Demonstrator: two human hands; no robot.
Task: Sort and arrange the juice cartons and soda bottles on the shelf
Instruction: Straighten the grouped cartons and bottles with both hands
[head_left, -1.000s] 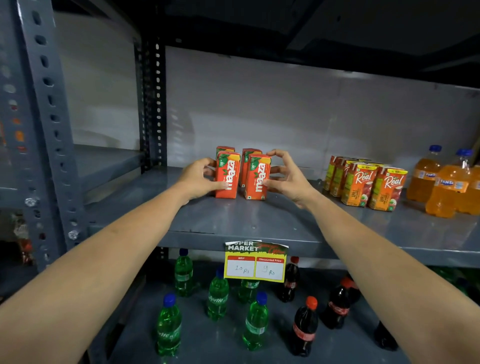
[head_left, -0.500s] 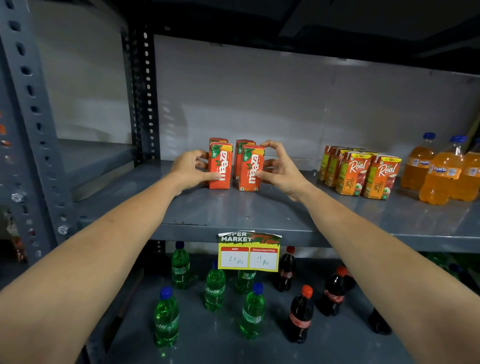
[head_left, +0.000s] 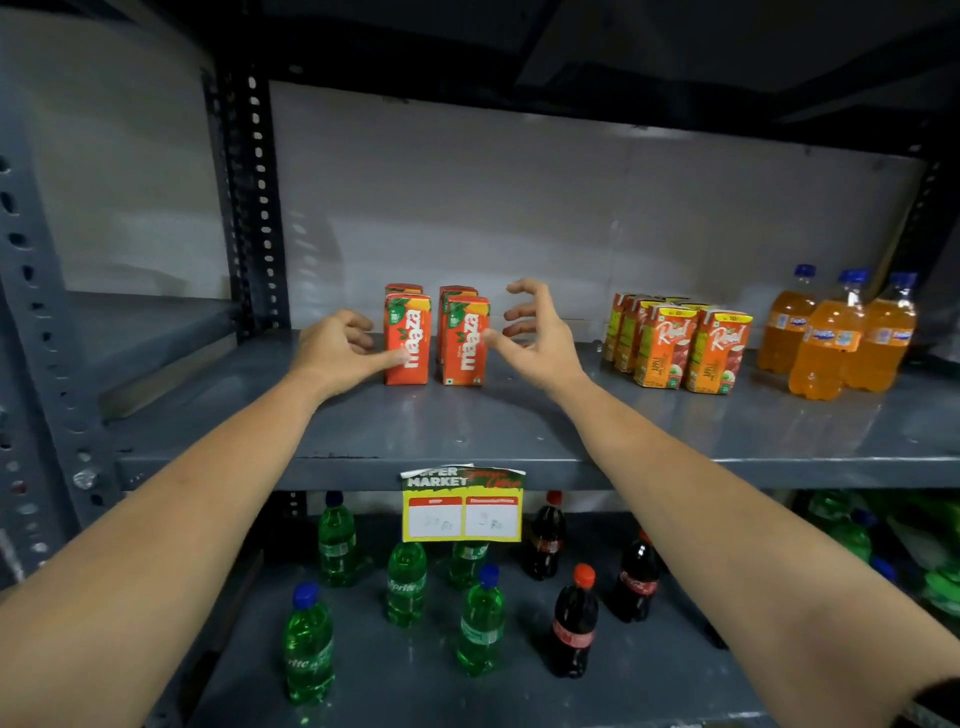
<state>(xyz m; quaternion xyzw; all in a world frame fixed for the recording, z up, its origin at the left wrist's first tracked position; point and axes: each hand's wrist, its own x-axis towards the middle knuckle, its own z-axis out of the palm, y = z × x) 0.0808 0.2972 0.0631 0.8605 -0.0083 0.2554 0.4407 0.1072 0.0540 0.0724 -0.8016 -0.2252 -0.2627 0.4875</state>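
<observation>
Two rows of red Maaza cartons (head_left: 436, 340) stand upright on the middle shelf (head_left: 467, 431), with a small gap between the rows. My left hand (head_left: 337, 348) rests beside the left front carton, its thumb touching the carton's face. My right hand (head_left: 530, 332) hovers just right of the right front carton, fingers spread and curled, holding nothing. Orange Real apple cartons (head_left: 680, 343) are grouped further right, and orange Fanta bottles (head_left: 836, 343) stand at the far right.
On the lower shelf stand several green Sprite bottles (head_left: 405, 587) and several dark cola bottles (head_left: 574, 623). A yellow price tag (head_left: 462, 506) hangs from the shelf's front edge. A perforated steel upright (head_left: 254, 208) borders the left side.
My right hand has let go of the right Maaza carton and opened, drawing slightly right. My left hand has loosened, keeping only its thumb on the left carton. The cartons stay put.
</observation>
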